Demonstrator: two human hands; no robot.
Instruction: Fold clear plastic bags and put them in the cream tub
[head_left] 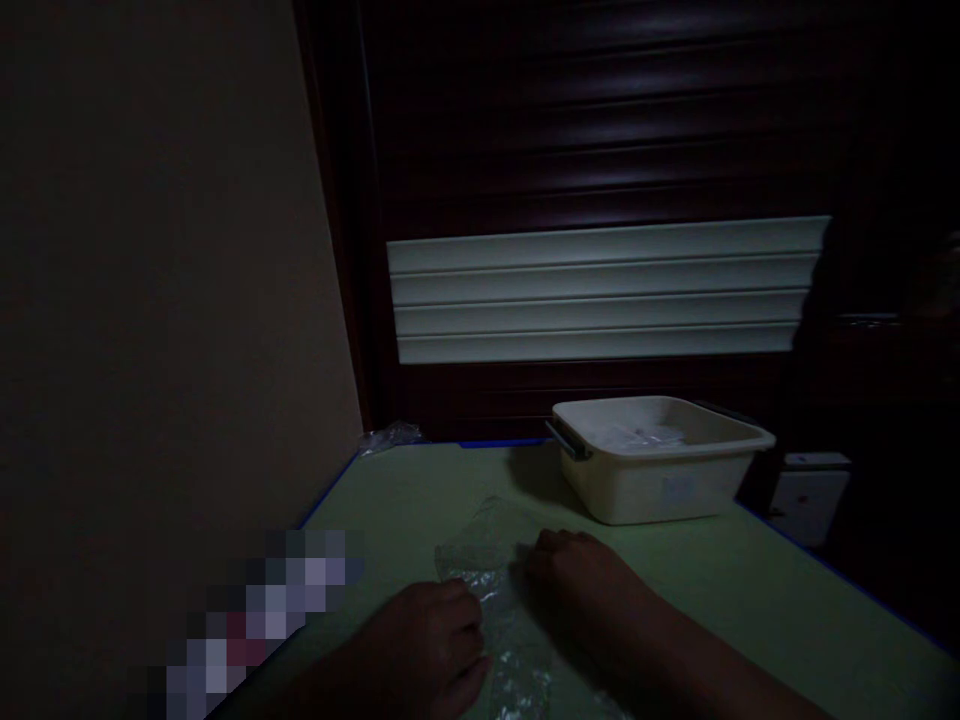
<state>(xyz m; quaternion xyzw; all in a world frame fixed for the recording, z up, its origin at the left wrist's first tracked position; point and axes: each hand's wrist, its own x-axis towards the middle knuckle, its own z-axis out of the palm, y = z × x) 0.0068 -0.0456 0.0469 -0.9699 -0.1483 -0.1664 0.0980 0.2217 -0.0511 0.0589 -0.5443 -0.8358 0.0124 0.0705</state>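
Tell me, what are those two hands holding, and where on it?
A clear plastic bag lying on the green table; left hand and right hand press its opposite side edges.

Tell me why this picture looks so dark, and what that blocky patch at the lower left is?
Head view: dim overall, with the shutter nearly black; light falls mainly on its pale slats, the tub and the green table. The clear plastic bag between both hands glints faintly. The lower-left patch is pixelated masking, not blur.
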